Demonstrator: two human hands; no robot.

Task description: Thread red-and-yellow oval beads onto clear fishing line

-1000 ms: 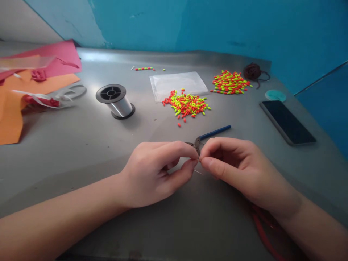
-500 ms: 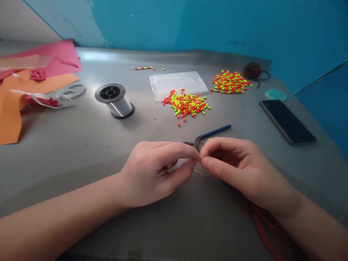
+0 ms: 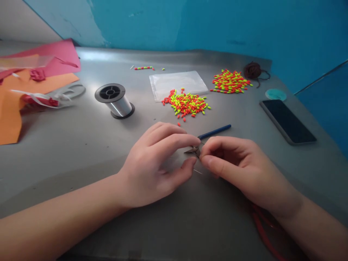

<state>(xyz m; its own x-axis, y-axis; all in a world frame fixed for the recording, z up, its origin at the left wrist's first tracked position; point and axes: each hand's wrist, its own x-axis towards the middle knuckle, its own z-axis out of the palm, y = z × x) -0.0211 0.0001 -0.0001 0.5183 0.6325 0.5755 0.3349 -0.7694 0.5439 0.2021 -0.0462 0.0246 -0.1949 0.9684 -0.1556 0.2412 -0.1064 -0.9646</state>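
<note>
My left hand (image 3: 157, 166) is open, its thumb and index finger apart with nothing seen between them. Close on its right, my right hand (image 3: 239, 163) pinches thumb and index finger together; what they hold, if anything, is too small to make out. Behind the fingertips lie pliers with a blue handle (image 3: 216, 131), partly hidden by my hands. A thin needle-like piece (image 3: 198, 171) shows just below the fingertips. Beyond the pliers is a heap of red and yellow-green beads (image 3: 189, 103), touching a clear plastic bag (image 3: 181, 82).
A spool of clear line (image 3: 119, 105) stands left of the beads. More beads (image 3: 231, 81), brown cord (image 3: 252, 70), a round teal item (image 3: 276, 95) and a phone (image 3: 289, 121) lie at right. Orange paper (image 3: 11, 116) and pink paper (image 3: 62, 54) are at far left.
My left hand has opened: its index finger has lifted away from the thumb and from my right fingertips. My right hand has barely moved and stays pinched.
</note>
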